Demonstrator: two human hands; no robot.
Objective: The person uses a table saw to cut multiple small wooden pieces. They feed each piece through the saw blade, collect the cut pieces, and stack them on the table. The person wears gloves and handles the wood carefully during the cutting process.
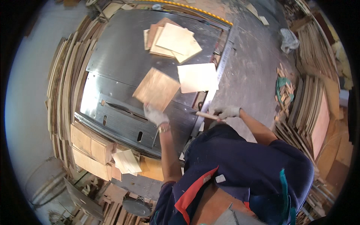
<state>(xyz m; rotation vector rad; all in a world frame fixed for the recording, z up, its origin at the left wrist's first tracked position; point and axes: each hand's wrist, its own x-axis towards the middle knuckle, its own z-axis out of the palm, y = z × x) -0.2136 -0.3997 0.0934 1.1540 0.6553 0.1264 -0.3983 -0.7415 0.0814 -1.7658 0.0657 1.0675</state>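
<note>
I find the left hand [155, 116] at the near edge of a brown plywood panel [156, 88] over the metal desk [116, 48] — whether clamped, I cannot tell — and the right hand [228, 111] clamped on a narrow wood strip [206, 115]. I judge trimming in hand; the next move calls for shedding the strip.

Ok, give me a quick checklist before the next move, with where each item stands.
1. Left hand touching the brown board: ok, at its near edge.
2. Right hand holding the wood strip: ok.
3. Left hand well clear of the dark slot: not ok, close to one end.
4. Far stack squared up: not ok, boards fanned.
5. Nothing moving in the slot: cannot tell.
</note>
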